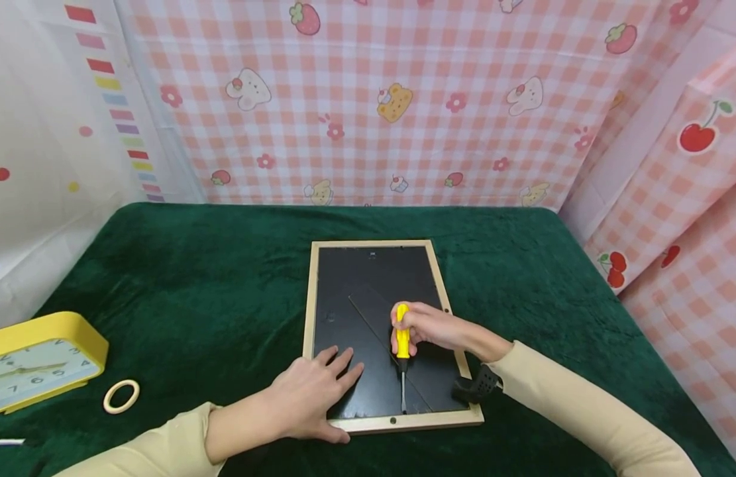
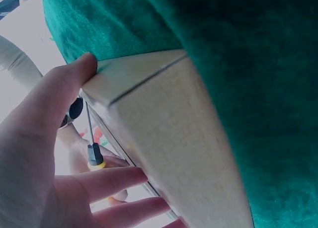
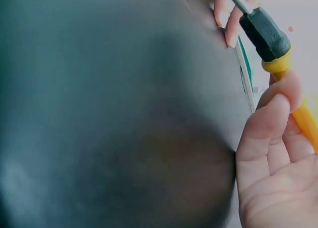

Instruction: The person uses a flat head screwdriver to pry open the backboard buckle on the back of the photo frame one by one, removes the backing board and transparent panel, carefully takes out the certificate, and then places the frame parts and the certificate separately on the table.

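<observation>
A picture frame (image 1: 409, 422) with a pale wooden border and a black back panel (image 1: 373, 278) lies face down on the green cloth. My right hand (image 1: 427, 324) holds a screwdriver (image 1: 403, 341) by its yellow handle, and the shaft points down at the frame's near edge. Whether the tip touches the frame, I cannot tell. Spread over the near left corner, my left hand (image 1: 311, 395) rests on the frame, its thumb along the near side. In the left wrist view that wooden corner (image 2: 169, 128) shows up close. Thumb and fingers pinch the handle (image 3: 305, 121) in the right wrist view.
Over at the left stands a yellow clock (image 1: 75, 331), with a pale ring (image 1: 121, 397) beside it. A thin white piece (image 1: 5, 442) lies near the front left. Dark green cloth (image 1: 212, 285) covers the table, and a pink checked curtain (image 1: 356, 146) hangs behind.
</observation>
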A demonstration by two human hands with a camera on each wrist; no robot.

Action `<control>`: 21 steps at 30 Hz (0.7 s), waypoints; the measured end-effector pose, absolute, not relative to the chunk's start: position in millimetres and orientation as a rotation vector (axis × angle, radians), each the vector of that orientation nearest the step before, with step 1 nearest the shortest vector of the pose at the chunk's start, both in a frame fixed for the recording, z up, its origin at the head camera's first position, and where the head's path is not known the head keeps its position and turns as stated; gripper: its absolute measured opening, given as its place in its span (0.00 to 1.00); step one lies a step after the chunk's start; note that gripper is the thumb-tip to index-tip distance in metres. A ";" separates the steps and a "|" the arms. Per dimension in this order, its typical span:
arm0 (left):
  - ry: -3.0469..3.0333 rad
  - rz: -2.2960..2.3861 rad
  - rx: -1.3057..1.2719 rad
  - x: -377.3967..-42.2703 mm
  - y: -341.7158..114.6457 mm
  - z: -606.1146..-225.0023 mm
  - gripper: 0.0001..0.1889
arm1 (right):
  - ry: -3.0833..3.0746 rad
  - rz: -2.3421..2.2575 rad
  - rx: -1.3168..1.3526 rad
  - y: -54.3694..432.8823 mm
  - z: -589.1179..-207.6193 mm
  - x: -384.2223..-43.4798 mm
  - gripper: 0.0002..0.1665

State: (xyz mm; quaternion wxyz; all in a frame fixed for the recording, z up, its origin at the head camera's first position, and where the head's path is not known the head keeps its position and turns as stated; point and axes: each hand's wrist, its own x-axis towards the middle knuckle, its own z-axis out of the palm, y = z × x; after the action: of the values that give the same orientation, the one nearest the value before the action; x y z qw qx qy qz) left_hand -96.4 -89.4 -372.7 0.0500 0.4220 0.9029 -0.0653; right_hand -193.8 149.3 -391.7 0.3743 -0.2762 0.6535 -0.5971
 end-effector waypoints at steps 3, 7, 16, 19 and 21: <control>2.751 -0.203 1.291 -96.2 -89.5 -372.9 0.45 | 1.657 -1.545 -0.705 149.8 -392.4 -193.5 0.06; 2.753 -0.209 1.297 -96.5 -89.7 -373.4 0.45 | 1.636 -1.556 -0.703 149.8 -393.2 -193.7 0.06; 2.755 -0.215 1.293 -97.1 -90.3 -373.8 0.45 | 1.649 -1.558 -0.715 149.6 -394.4 -194.6 0.06; 2.762 -0.215 1.298 -96.5 -89.8 -374.1 0.45 | 1.655 -1.562 -0.729 149.0 -393.4 -193.5 0.06; 2.768 -0.214 1.301 -96.0 -89.5 -374.1 0.45 | 1.668 -1.563 -0.740 149.0 -392.1 -191.8 0.07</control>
State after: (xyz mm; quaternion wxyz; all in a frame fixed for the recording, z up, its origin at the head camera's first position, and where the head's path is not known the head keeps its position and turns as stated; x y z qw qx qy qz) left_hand -96.0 -89.5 -374.1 0.0376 0.4240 0.9022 -0.0699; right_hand -191.8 149.0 -392.1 0.3611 -0.2872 0.6473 -0.6067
